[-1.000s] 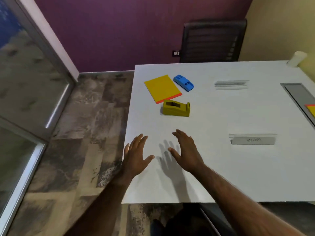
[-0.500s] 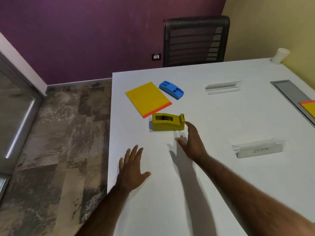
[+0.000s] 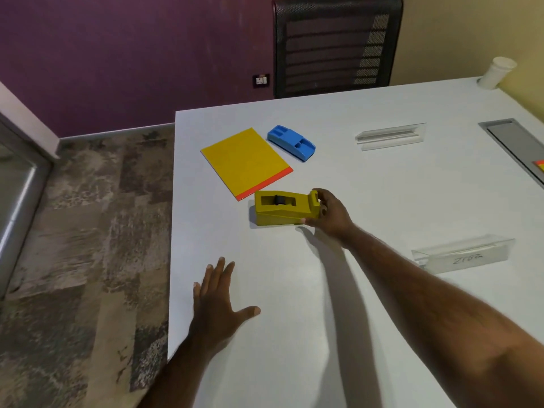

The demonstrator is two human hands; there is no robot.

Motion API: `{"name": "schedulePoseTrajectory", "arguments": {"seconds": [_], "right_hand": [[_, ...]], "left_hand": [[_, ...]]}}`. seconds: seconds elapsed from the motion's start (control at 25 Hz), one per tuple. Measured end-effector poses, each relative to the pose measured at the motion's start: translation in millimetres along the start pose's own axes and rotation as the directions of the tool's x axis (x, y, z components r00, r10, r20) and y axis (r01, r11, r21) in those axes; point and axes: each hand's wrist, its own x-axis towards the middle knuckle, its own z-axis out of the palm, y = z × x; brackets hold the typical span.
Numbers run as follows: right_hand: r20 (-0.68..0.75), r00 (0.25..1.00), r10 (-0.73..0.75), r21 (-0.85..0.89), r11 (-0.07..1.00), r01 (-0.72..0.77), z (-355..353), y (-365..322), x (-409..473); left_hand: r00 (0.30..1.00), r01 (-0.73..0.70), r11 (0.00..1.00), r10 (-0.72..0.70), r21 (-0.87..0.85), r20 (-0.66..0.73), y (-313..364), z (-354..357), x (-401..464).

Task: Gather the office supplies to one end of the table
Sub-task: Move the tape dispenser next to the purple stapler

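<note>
Olive-yellow, the tape dispenser is sitting on the white table just below the red-edged corner of the yellow pad, with the right hand gripping its right end, thumb on the near side and fingers curling over the top. The left hand is lying flat on the table near its left edge, fingers spread and holding nothing. A blue stapler is resting just right of the pad, while two clear name holders are lying farther right.
</note>
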Motion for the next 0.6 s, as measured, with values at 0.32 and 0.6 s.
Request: {"name": "schedulePoseTrajectory", "arguments": {"seconds": [0.32,0.6], "right_hand": [[0.048,0.996,-0.069,0.018,0.997,0.069,-7,7,3],[-0.022,0.995,-0.100,0.065,0.993,0.101,-13,6,-41]], "left_hand": [[0.999,0.031,0.999,-0.030,-0.008,0.041,1,-3,4],[0.993,0.049,0.999,-0.049,0.006,0.110,16,-18,2]]}}
